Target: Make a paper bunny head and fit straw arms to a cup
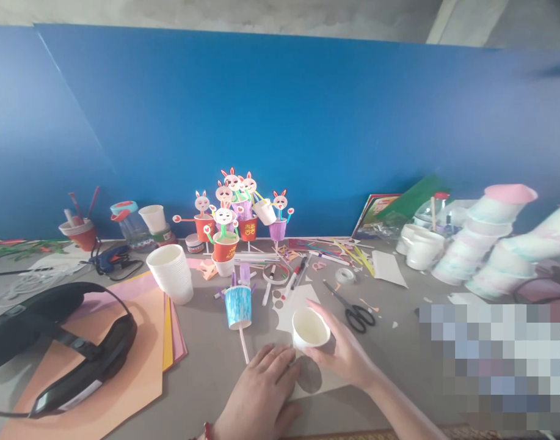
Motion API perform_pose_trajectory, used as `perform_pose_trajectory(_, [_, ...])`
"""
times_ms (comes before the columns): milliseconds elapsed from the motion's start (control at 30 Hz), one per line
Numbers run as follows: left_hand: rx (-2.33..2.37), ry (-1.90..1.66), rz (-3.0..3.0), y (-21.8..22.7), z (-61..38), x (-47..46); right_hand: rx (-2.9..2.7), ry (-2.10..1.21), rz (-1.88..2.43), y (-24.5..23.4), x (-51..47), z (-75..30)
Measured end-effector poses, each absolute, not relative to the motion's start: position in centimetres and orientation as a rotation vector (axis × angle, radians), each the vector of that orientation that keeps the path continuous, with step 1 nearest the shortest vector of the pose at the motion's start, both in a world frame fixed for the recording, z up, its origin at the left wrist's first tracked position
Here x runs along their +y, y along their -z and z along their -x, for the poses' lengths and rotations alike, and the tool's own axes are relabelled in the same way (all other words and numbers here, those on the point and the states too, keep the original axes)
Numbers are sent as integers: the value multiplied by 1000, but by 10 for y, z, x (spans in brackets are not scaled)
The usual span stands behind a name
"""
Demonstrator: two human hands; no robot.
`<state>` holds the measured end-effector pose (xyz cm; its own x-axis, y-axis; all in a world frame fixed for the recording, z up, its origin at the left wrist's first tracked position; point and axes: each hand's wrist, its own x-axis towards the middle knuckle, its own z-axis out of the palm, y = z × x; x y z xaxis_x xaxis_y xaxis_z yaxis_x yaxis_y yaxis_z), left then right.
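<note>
Two hands met low on the grey desk (206, 366). The right hand (348, 354) had its fingers curled round the side of a white paper cup (310, 327), which stood upright on a white sheet (293, 305). The left hand (261, 394) lay flat and spread on that sheet just beside the cup, gripping nothing. A blue cup on a stick (238, 307) stood close on the left and scissors (353, 308) lay near on the right. Farther off were a stack of white cups (172, 272), a black headset (60, 342) on orange paper (124, 379), and bunny cup figures (234, 214) behind.
</note>
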<state>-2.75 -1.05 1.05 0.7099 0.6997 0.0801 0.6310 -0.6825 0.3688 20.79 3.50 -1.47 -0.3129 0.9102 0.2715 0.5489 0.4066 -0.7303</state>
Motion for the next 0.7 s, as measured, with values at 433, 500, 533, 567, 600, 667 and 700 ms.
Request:
perform_pose_trajectory(433, [1056,-270,-2590,-13,27,-10,-1998,-639,1202,15,37,-208])
perform_pose_trajectory(500, [1058,-247,-2583,-15,26,-10,-1998,-642,1198,15,37,-208])
perform_pose_trajectory(533, [1058,-241,-2582,-15,26,-10,-1998,-643,1194,15,37,-208])
perform_pose_trajectory(567, [1056,-236,-2581,-16,25,-10,-2001,-644,1191,16,37,-207])
perform_pose_trajectory(600, [1055,-231,-2582,-16,25,-9,-2002,-646,1192,16,37,-207])
perform_pose_trajectory(667, [1051,-220,-2587,-16,25,-9,-2004,-651,1203,16,37,-207])
perform_pose_trajectory(700, [1047,-212,-2591,-15,25,-8,-2005,-657,1212,16,37,-207])
